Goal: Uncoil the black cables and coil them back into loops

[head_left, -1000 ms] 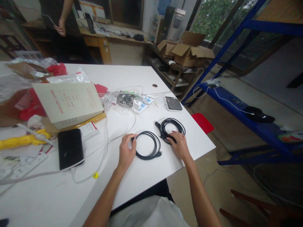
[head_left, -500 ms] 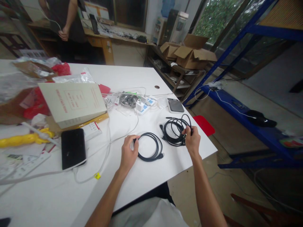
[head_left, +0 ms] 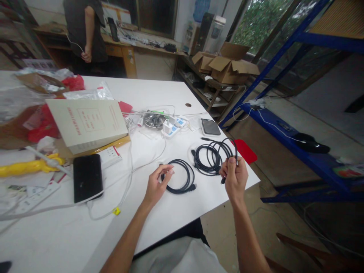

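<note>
My right hand (head_left: 235,174) is closed around several loops of a black cable coil (head_left: 204,173) and lifts their right side off the white table. The coil's left part still rests on the tabletop, with plug ends sticking out at its edges. A smaller, neatly wound black cable coil (head_left: 186,185) lies to the left of it. My left hand (head_left: 156,185) hovers at this coil's left edge, fingers curved and thumb slightly apart from them. One dark connector end shows behind the gap between thumb and fingers.
A power strip (head_left: 170,131) with white plugs and a dish of small parts (head_left: 155,120) stand farther back. A grey-topped box (head_left: 210,127) sits near the right edge. Left are a black phone (head_left: 87,178), a booklet (head_left: 88,121) and white cords. A person (head_left: 85,34) stands beyond.
My right hand has moved slightly right and down, raising cable loops from the coil. My left hand's fingers have loosened from the smaller coil's connector. The person behind has shifted right.
</note>
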{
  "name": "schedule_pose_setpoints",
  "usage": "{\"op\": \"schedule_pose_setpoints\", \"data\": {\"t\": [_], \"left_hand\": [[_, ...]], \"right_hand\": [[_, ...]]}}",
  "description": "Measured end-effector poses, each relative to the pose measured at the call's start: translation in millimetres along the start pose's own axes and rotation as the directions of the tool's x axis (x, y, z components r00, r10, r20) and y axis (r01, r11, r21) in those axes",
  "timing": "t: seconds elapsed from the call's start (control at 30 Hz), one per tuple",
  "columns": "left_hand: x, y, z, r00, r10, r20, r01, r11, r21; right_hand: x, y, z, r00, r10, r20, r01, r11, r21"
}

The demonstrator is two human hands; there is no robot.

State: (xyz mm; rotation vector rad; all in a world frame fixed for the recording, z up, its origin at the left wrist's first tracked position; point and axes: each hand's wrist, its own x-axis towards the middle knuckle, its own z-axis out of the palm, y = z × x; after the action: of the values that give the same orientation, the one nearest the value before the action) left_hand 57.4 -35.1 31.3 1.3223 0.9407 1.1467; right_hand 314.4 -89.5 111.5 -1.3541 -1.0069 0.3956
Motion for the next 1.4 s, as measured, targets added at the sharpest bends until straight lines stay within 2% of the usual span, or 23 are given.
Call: {"op": "schedule_pose_setpoints", "data": {"t": [0.1, 0.2, 0.3, 0.37, 0.43, 0.5, 0.6, 0.77, 0.9, 1.0, 1.17, 1.4], "left_hand": [[0, 1, 0.5, 0.991, -0.073, 0.11, 0.087, 0.988, -0.13], [1, -1, 2.5, 0.971, -0.124, 0.206, 0.179, 0.945, -0.274], [1, -2, 3.0, 0.961, -0.186, 0.207, 0.258, 0.871, -0.418], [2, 0, 1.0, 0.957, -0.218, 0.192, 0.285, 0.832, -0.476], [3, 2, -2.1, 0.95, -0.237, 0.205, 0.31, 0.801, -0.512], [5, 4, -4.8, 0.946, -0.243, 0.214, 0.321, 0.779, -0.538], [6, 3, -6.2, 0.949, -0.239, 0.206, 0.314, 0.771, -0.554], [5, 1, -6.5, 0.944, -0.253, 0.213, 0.33, 0.767, -0.55], [6, 2, -9.4, 0.95, -0.254, 0.18, 0.311, 0.766, -0.562], [8, 3, -12.0, 0.956, -0.255, 0.145, 0.291, 0.766, -0.573], [10, 2, -13.7, 0.958, -0.261, 0.115, 0.279, 0.772, -0.572], [12, 5, -12.9, 0.953, -0.27, 0.133, 0.295, 0.751, -0.591]], "right_hand": [[-36, 7, 17, 0.993, 0.006, 0.122, 0.017, 0.984, -0.179], [-69, 12, 35, 0.943, -0.031, 0.331, 0.149, 0.929, -0.339], [-91, 10, 50, 0.836, -0.098, 0.54, 0.313, 0.893, -0.322], [-98, 7, 57, 0.768, -0.138, 0.626, 0.381, 0.883, -0.274], [-99, 3, 59, 0.73, -0.158, 0.665, 0.413, 0.877, -0.245], [-98, 2, 56, 0.726, -0.164, 0.668, 0.41, 0.883, -0.228], [-93, 2, 47, 0.786, -0.15, 0.6, 0.334, 0.919, -0.208], [-78, 0, 21, 0.941, -0.044, 0.337, 0.12, 0.971, -0.207], [-56, -12, -10, 0.995, 0.041, 0.085, -0.036, 0.997, -0.064], [-37, -24, -40, 0.994, -0.002, -0.112, 0.001, 1.0, -0.011], [-14, -45, -92, 0.916, -0.094, -0.391, 0.128, 0.99, 0.061], [-3, -72, -146, 0.856, -0.131, -0.5, 0.207, 0.974, 0.098]]}}
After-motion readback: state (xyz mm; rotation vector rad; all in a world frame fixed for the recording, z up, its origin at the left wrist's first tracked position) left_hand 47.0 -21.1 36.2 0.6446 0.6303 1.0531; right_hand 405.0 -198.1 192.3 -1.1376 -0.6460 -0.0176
